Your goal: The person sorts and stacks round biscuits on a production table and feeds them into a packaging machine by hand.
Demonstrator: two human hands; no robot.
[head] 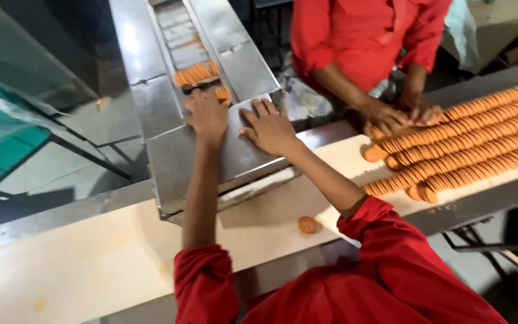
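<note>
My left hand rests at the near end of a narrow metal chute, its fingertips against a short stack of round orange biscuits. A few more biscuits sit just right of its fingers. Whether the fingers grip any biscuit is hidden. My right hand lies flat on the steel cover plate beside it, fingers spread, holding nothing. One loose biscuit lies on the cream conveyor belt below my right forearm.
Long rows of biscuits on edge fill the belt at the right. A co-worker in a red shirt stands across the belt with both hands on the rows' near end. A teal frame stands at the left.
</note>
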